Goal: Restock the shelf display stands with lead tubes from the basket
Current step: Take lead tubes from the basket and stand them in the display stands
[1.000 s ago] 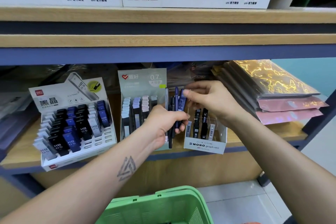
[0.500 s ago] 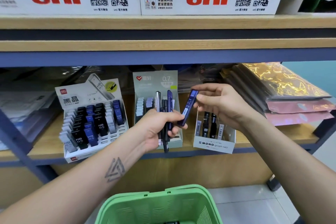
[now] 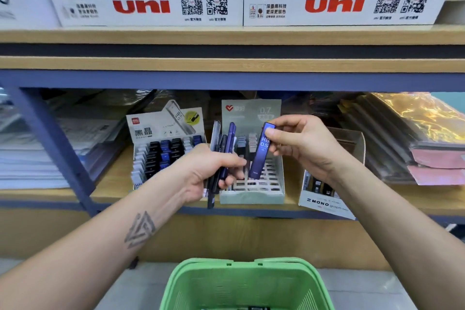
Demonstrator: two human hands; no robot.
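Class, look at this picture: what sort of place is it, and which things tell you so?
Most likely a stationery shop. Branded "uni" pen boxes line the upper shelf, lead-tube display stands sit below, and a green basket waits at the person's feet.

The green basket (image 3: 241, 284) runs off the bottom edge — its contents barely show. The left hand (image 3: 208, 171) covers the front right corner of the white display stand (image 3: 161, 138); the pen boxes (image 3: 151, 5) up top are cropped and blurred.
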